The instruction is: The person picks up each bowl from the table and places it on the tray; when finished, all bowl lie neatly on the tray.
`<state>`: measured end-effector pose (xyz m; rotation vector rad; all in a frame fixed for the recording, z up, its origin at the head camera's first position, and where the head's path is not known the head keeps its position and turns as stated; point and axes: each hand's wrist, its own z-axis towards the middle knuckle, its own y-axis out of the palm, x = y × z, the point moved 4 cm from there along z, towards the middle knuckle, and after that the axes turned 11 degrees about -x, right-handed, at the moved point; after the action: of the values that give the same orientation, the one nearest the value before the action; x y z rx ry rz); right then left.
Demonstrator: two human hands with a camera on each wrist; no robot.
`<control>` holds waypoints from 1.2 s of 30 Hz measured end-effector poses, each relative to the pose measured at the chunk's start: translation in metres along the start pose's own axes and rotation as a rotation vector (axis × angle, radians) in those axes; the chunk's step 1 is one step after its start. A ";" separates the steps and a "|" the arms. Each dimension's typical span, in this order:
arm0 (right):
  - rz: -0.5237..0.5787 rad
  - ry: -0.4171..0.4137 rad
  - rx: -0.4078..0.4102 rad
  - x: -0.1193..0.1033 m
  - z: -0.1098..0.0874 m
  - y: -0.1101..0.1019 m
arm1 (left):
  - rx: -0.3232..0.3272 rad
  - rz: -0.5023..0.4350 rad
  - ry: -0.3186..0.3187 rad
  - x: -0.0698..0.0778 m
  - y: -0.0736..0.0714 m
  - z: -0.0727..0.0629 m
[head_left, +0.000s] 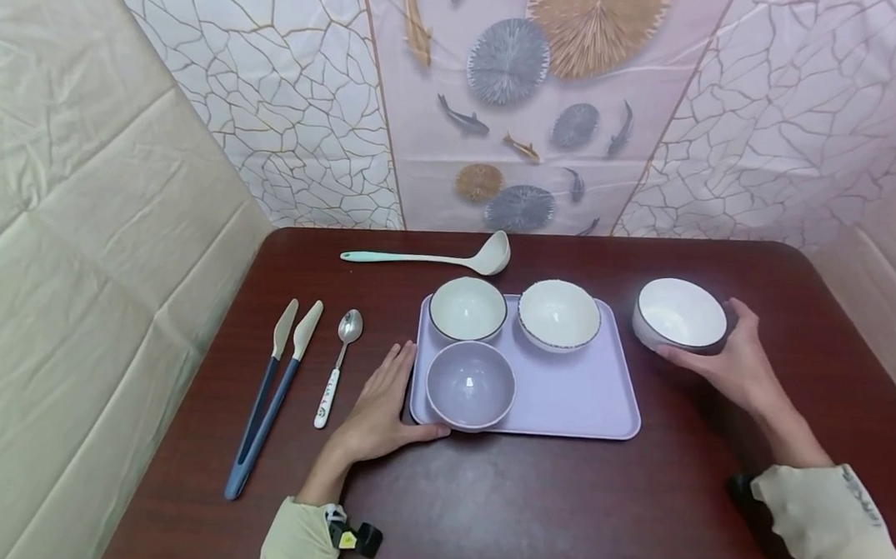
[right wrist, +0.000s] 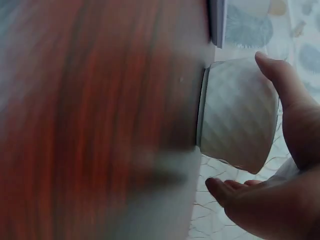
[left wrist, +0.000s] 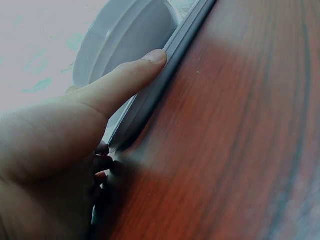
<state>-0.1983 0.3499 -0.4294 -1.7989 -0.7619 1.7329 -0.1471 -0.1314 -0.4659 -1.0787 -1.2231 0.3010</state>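
Note:
My right hand point(head_left: 729, 363) is spread around a white bowl point(head_left: 682, 313) with a dark rim, upright on the table right of the tray. Its thumb point(right wrist: 280, 75) lies against the bowl's diamond-textured side; a gap shows between the other fingers and the bowl in the right wrist view. My left hand point(head_left: 379, 412) rests at the near left corner of a lilac tray point(head_left: 573, 399). The left thumb point(left wrist: 150, 62) touches its front edge, and the straight fingers lie along its left side. The tray bears a greyish-purple bowl point(head_left: 471, 385) and two white bowls, one left point(head_left: 468, 309), one right point(head_left: 559, 315).
Behind the tray lies a ladle point(head_left: 484, 257) with a mint handle. Left of the left hand are a teaspoon point(head_left: 337, 368) and blue-handled tongs point(head_left: 266, 412). Patterned cloth point(head_left: 320, 110) hangs along the table's back edge.

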 end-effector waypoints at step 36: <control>0.317 -0.209 -0.167 -0.052 -0.077 0.021 | -0.009 -0.008 -0.017 0.000 0.002 0.001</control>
<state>-0.1222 0.2986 -0.4045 -1.9539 -0.7552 2.1457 -0.1477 -0.1298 -0.4677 -1.0809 -1.2443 0.2991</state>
